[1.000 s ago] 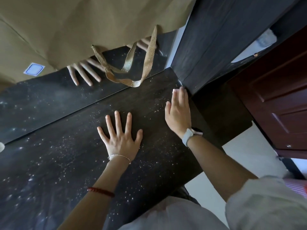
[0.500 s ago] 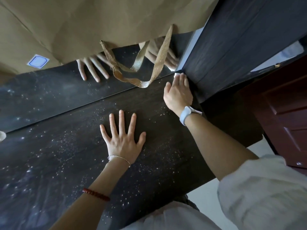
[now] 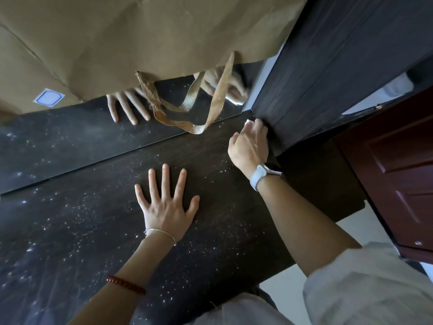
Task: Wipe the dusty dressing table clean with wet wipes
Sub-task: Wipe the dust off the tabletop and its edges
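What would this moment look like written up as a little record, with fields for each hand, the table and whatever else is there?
left hand: flat on the table, fingers spread, holding nothing
right hand: pressing a white wipe into the back right corner
table: dark wood, speckled all over with pale dust
mirror: behind the table, reflecting both hands
brown paper bag: hangs over the mirror, woven handles dangling
watch: pale band, right wrist

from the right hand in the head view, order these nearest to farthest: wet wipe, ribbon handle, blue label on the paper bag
From the right hand:
1. wet wipe, under its fingertips in the back right corner
2. ribbon handle, hanging just to its left
3. blue label, far left on the paper bag
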Motion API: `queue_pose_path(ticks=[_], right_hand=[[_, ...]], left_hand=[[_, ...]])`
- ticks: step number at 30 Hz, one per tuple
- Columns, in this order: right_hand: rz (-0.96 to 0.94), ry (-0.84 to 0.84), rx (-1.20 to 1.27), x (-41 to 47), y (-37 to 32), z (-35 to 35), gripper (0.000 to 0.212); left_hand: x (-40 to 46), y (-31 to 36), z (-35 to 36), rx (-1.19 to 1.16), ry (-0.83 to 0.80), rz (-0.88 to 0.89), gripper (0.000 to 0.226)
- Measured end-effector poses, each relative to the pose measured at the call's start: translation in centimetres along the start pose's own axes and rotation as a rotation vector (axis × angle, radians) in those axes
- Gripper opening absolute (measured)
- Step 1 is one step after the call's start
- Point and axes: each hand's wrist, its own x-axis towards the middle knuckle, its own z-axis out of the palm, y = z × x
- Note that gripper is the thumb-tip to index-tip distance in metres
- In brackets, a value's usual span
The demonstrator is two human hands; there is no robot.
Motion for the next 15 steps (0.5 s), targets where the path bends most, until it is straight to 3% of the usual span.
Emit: queue_pose_path(ticks=[3, 9, 15], right_hand=[[-0.085, 0.062, 0.024, -2.3, 1.5, 0.1, 0.048], [-0.22, -0.035, -0.006, -1.3, 2.2, 0.2, 0.058], [-0.222, -0.066, -0.24, 1.6, 1.2, 0.1, 0.06]], left_hand=[[0.0, 0.0, -0.1, -0.02, -0.011, -0.005, 0.067], [0.0, 0.1, -0.1, -0.015, -0.017, -0.016, 0.068], [0.0, 0.1, -0.1, -0.003, -0.017, -0.018, 0.067]])
